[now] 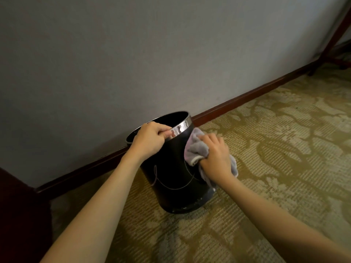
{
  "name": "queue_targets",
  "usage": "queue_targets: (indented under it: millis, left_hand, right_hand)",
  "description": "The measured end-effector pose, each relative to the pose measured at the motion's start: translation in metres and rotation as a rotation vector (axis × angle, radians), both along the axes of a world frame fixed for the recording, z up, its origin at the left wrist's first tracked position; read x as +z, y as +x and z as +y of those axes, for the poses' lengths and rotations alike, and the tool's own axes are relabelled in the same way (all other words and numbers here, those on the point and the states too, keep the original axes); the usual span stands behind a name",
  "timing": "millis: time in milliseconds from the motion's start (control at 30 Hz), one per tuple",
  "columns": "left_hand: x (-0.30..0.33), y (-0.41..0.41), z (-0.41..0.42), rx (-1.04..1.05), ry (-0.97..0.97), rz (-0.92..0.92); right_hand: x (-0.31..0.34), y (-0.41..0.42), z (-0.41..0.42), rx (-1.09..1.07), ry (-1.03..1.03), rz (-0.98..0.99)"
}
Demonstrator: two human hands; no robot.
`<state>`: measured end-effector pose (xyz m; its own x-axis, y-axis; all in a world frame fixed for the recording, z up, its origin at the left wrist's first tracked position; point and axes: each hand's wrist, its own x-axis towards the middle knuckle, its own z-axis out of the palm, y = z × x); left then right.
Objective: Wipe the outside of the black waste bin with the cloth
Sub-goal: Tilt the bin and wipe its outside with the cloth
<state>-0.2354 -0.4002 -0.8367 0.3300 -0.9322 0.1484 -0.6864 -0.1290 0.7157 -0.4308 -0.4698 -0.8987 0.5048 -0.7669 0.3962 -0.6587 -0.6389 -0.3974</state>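
Note:
A black round waste bin [171, 177] with a shiny metal band round its rim stands on the carpet near the wall, tilted slightly. My left hand [150, 139] grips the near side of the rim. My right hand [216, 158] holds a bunched grey cloth [195, 149] and presses it against the bin's upper right side. Part of the cloth hangs below my wrist. The bin's far side is hidden.
A grey wall [133, 54] with a dark red skirting board [237, 101] runs behind the bin. Patterned olive carpet [275, 139] spreads to the right and front. Dark furniture [20, 215] fills the lower left corner, and a wooden leg [330, 38] stands at the upper right.

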Motion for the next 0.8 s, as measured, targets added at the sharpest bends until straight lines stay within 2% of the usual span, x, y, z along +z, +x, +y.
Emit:
queue_targets:
  millis: [100,267,367,467,533,700,800]
  left_hand:
    - [0.001,0.009,0.003,0.015,-0.019,0.047]
    - [0.0,0.022,0.004,0.078,-0.029,0.081]
    - [0.003,0.015,0.005,0.047,-0.026,0.077]
    - [0.004,0.0,0.001,0.025,0.003,-0.001]
    - [0.005,-0.009,-0.002,0.02,0.037,-0.018]
    - [0.005,-0.028,-0.007,-0.03,0.069,-0.079]
    - [0.004,-0.032,-0.01,-0.009,0.054,-0.152]
  right_hand:
    - [-0.029,-0.022,0.01,0.048,0.075,0.076]
    - [-0.06,-0.06,0.014,0.007,0.261,0.439]
    - [-0.057,-0.064,0.008,-0.043,0.472,0.415]
    - [-0.046,-0.056,0.002,-0.088,0.461,0.442]
    - [-0.034,-0.051,-0.003,-0.103,0.437,0.377]
    - [0.014,-0.027,-0.009,-0.077,0.4,-0.109]
    - [0.034,-0.012,-0.009,-0.048,0.286,-0.173]
